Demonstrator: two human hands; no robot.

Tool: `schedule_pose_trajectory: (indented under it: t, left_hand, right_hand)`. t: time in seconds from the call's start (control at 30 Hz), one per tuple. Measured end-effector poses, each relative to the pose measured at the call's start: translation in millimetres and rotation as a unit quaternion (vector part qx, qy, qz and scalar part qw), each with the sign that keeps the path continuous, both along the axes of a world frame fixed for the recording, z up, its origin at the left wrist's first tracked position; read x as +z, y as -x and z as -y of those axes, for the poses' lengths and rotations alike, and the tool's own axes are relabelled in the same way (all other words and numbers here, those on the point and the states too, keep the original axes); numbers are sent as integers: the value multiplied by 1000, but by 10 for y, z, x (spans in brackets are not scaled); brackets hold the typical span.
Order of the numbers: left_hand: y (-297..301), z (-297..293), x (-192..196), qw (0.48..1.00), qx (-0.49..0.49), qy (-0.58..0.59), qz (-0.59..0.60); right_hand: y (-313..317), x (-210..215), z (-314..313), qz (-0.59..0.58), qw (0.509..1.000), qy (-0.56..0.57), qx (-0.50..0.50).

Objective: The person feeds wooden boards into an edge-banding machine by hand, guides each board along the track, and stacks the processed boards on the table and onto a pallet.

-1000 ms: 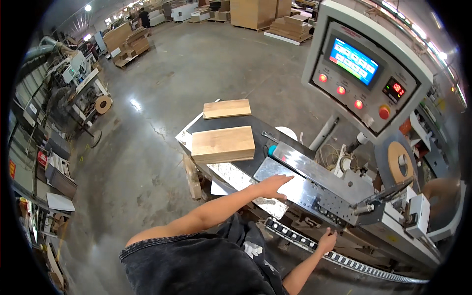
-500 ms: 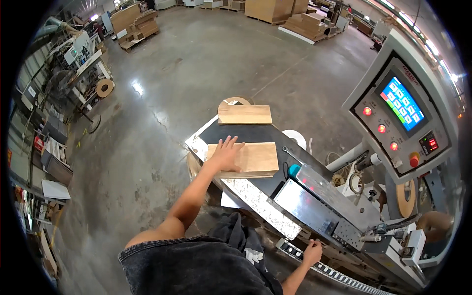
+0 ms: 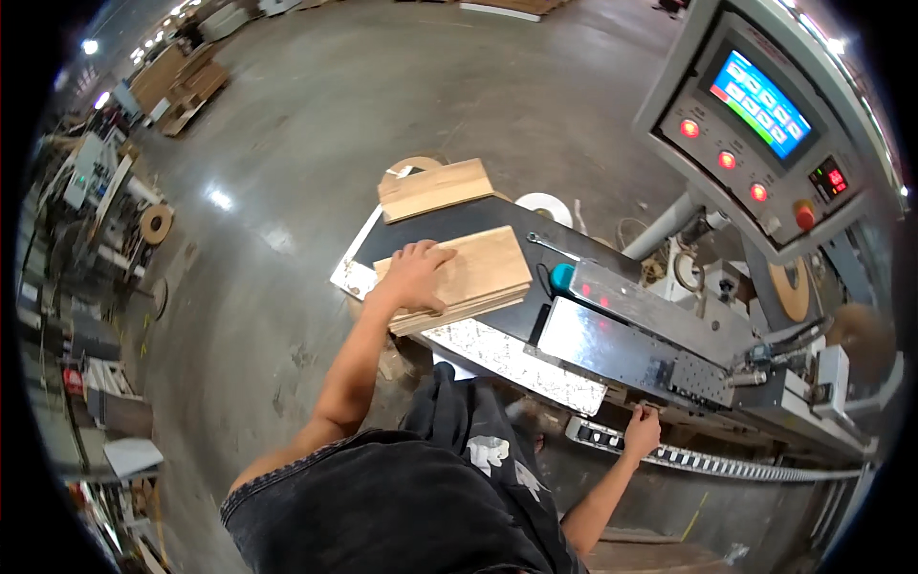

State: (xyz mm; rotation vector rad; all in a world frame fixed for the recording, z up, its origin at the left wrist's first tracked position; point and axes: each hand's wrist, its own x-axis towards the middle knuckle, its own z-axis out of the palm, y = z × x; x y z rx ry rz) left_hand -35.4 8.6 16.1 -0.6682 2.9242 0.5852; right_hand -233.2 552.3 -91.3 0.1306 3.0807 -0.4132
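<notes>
My left hand [image 3: 416,279] lies on top of a stack of pale wooden boards [image 3: 483,265], its fingers spread over the upper face and the thumb toward the near edge. The stack rests on the dark machine table [image 3: 516,215]. Behind it, another wooden board [image 3: 435,191] sits at the table's far end. My right hand [image 3: 643,430] is low at the machine's front edge, above a roller rail [image 3: 708,461]. Its fingers are pressed together, and whatever they hold is hidden.
A control panel [image 3: 755,124] with a lit screen and red buttons rises at the right. A wrench [image 3: 553,244] and a teal round object [image 3: 561,277] lie beside the metal guide [image 3: 602,340]. Tape rolls [image 3: 545,209] stand behind the table. Stacked panels [image 3: 182,81] are far left.
The whole view has tilted, so the table and boards appear turned counterclockwise. My left hand stays on the stack. My right hand remains low by the rail, its fingers still together.
</notes>
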Motion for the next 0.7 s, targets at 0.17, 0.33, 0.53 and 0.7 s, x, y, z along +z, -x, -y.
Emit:
schedule_pose_trajectory:
  t: [0.17,0.33,0.53,0.7]
  left_hand:
    - [172,-165,327,995,-49,14,-80]
    - [487,-858,225,978,-169,13,-120]
    - [1126,-1786,-362,945,-294,2,-142]
    - [1489,-2327,-541,939,-327,-13,-106]
  right_hand:
    - [-56,-32,-43,-17,1000,-5,-1]
    - [6,23,113,32,999,-20,-23]
    - [-19,32,81,16,1000,-19,-13]
    - [-55,38,46,0,1000,5,-9]
